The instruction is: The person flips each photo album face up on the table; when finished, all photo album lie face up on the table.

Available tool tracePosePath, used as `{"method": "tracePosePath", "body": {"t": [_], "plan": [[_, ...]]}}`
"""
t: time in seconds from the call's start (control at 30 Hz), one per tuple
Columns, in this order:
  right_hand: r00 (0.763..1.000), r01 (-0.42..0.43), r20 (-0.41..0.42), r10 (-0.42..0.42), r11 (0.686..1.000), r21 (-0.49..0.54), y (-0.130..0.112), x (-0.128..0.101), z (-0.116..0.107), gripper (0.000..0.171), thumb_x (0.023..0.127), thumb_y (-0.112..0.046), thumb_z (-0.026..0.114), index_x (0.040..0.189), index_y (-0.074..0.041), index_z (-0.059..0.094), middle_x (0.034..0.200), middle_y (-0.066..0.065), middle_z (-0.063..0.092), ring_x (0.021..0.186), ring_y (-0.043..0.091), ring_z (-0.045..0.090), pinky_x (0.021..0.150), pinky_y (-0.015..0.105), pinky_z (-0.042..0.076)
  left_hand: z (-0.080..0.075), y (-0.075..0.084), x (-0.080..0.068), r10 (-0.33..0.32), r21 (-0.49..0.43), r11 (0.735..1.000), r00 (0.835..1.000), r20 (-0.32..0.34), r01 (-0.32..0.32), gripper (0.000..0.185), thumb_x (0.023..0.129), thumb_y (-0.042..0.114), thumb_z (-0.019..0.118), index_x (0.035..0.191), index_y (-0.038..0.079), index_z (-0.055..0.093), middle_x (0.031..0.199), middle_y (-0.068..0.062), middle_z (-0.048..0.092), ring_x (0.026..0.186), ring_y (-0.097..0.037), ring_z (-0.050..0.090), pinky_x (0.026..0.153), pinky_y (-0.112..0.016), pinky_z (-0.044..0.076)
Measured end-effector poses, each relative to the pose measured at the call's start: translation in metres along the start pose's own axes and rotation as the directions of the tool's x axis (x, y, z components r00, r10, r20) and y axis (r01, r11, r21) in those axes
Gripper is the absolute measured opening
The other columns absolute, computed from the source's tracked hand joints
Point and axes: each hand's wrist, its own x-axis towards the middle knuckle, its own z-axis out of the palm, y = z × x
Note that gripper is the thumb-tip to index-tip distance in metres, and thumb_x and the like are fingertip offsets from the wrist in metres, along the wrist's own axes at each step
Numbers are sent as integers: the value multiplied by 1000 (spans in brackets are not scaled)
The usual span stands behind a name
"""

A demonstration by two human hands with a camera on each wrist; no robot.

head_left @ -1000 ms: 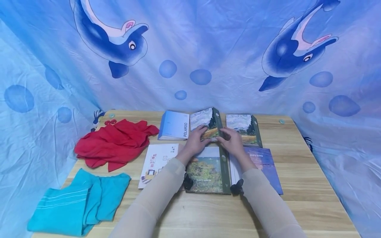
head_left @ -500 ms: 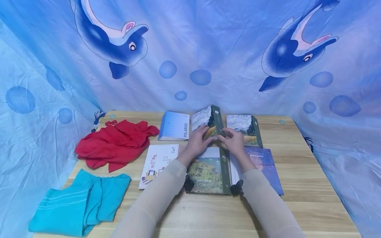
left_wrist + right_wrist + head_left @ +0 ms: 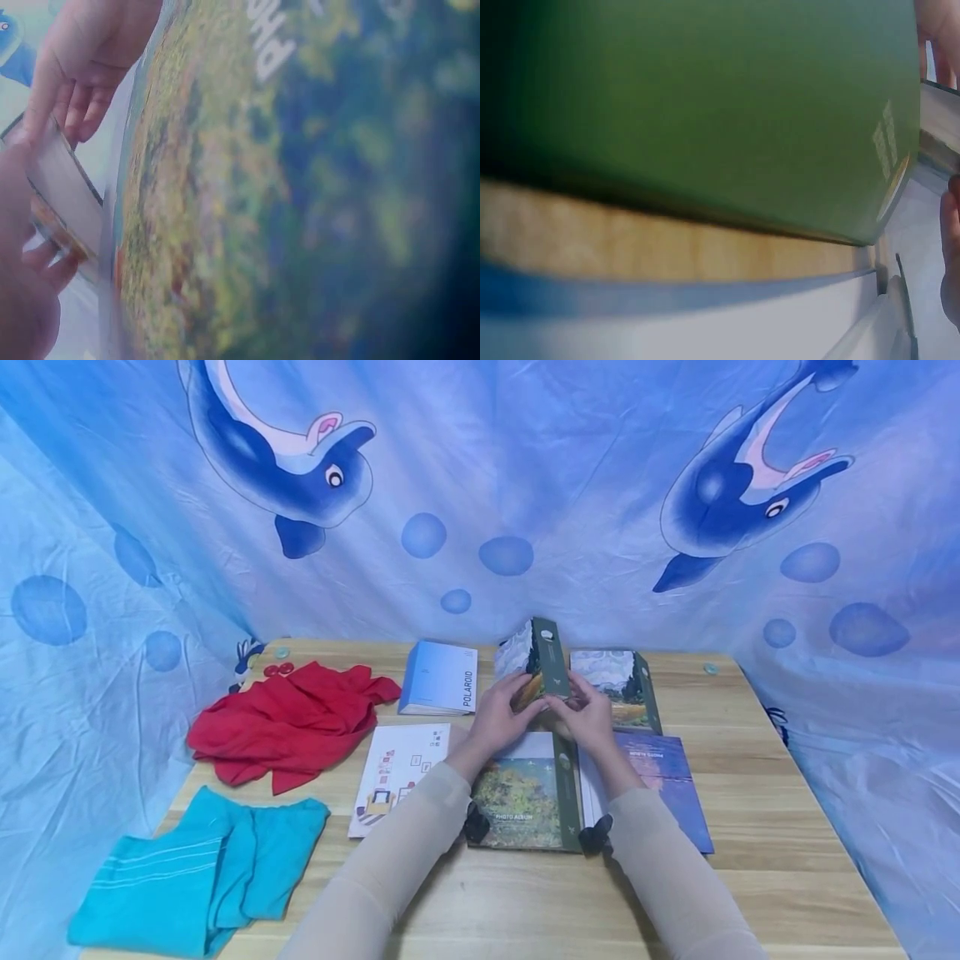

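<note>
Now, hands: both hands hold one small photo album (image 3: 534,662) and tip it up on its bottom edge.
Left hand: the left hand (image 3: 498,717) curls around the left side of that album, fingers on the painted cover.
Right hand: the right hand (image 3: 587,713) curls around the right side, by the green spine.
Where the album is: it stands tilted at the back middle of the wooden table (image 3: 757,827), between the blue box (image 3: 440,677) and a second small album (image 3: 617,683) that lies flat.
In front: a big album (image 3: 527,789) with a painted field lies flat under the wrists, close to the person.
Left of it: a white sheet (image 3: 397,767) with little pictures lies just beside the big album.
Right of it: a purple book (image 3: 670,777) lies flat, touching the big album's side.
Cloths: a red cloth (image 3: 288,720) is bunched up on the left, and a teal cloth (image 3: 195,870) lies near the front left corner.
Behind: a blue curtain (image 3: 525,485) with dolphins hangs around the table.
Wrist views: they are blurry and very close; the left one shows the big album's cover and both hands on the small album.
</note>
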Motion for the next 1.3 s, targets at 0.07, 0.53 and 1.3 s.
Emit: {"method": "tracePosePath", "body": {"t": [0.07, 0.53, 1.3], "plan": [[999, 27, -27, -28, 999, -32, -1, 0, 1, 61, 87, -15, 82, 141, -1, 57, 123, 26, 67, 100, 40, 70, 91, 45, 58, -1, 1, 0, 11, -14, 1000, 1000, -11, -11, 60, 95, 44, 69, 141, 7, 58, 149, -14, 53, 138, -29, 49, 117, -39, 38], [931, 339, -129, -342, 940, -47, -12, -1, 10, 56, 77, -4, 88, 128, 4, 66, 109, 25, 72, 86, 40, 72, 79, 50, 61, -6, -3, -1, 45, -263, 963, 998, -47, -56, 55, 96, 29, 72, 143, 6, 55, 141, -14, 58, 127, -30, 59, 99, -36, 54], [889, 451, -77, -452, 892, -36, -48, -11, 14, 46, 80, 8, 81, 123, 13, 65, 108, 30, 68, 89, 44, 71, 80, 46, 61, -15, 0, -4, 2, -458, 889, 1000, -23, -12, 61, 96, 8, 70, 152, 12, 47, 146, -20, 53, 123, -36, 62, 90, -27, 57]]}}
